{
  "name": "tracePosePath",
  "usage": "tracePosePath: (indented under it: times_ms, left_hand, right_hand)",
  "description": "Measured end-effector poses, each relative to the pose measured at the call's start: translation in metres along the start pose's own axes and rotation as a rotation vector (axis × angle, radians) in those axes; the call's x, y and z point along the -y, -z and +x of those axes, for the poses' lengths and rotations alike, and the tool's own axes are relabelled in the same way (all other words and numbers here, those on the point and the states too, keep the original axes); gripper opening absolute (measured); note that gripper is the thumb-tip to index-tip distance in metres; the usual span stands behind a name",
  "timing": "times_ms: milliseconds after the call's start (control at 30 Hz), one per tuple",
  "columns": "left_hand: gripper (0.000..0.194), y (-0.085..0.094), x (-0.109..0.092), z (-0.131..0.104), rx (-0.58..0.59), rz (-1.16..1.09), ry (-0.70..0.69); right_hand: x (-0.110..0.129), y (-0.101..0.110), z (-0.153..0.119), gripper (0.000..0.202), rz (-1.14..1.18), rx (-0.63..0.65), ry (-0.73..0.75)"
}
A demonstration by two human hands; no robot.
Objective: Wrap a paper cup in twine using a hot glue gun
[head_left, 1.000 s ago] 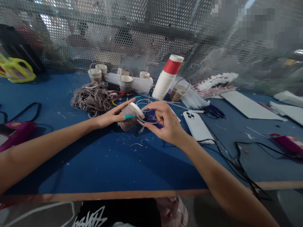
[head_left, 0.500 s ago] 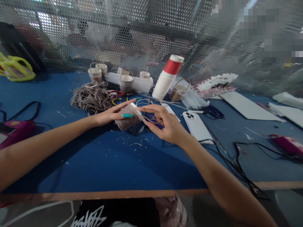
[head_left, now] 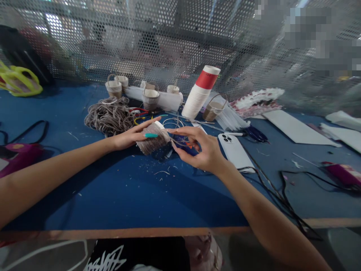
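My left hand is closed round a paper cup wrapped in grey-brown cord, with the thumb, nail painted turquoise, across its side. The cup lies tilted just above the blue table, its pale rim band facing right. At that rim, the thumb and index fingertips of my right hand sit on either side of the edge. A thin strand of cord runs from the rim past those fingers. Behind the right fingers is something blue and orange, partly hidden. A tangled heap of grey cord lies beyond my left wrist.
Small cord-wrapped cups with handles stand at the back beside a tilted stack of white paper cups. A white phone lies right of my hand. Glue sticks, pliers, black cables, white boards and yellow tape rolls surround the work.
My right fingertips have shifted slightly right along the cup's rim, and the gap between thumb and index has opened a little. The cup is turned slightly in my left hand.
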State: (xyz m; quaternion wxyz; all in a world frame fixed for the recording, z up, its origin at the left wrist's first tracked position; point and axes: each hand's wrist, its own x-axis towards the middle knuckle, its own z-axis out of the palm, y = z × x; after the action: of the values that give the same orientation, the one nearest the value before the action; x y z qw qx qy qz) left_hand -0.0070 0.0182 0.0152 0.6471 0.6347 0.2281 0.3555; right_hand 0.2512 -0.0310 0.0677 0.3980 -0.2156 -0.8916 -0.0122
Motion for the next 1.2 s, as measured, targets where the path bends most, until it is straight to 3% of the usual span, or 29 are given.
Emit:
tracePosePath:
  times_ms: [333, 700, 967, 1200]
  left_hand:
    - [0.092, -0.0008, 0.0011, 0.0013, -0.009, -0.062, -0.016]
    - [0.092, 0.0012, 0.0016, 0.0014, -0.008, -0.074, -0.019]
    - [0.1, -0.0005, -0.0007, 0.0014, -0.035, -0.072, 0.01]
    - [0.095, 0.002, 0.0022, 0.0026, -0.015, -0.095, -0.004]
  right_hand:
    - [0.0002, -0.0017, -0.0006, 0.047, 0.012, 0.061, -0.005]
    - [0.0005, -0.0039, -0.0026, 0.051, -0.058, -0.017, 0.079]
    - [-0.0028, -0.0031, -0.0024, 0.04, -0.159, -0.012, 0.161]
    - [-0.0031, -0.0033, -0.0022, 0.039, -0.168, -0.021, 0.182]
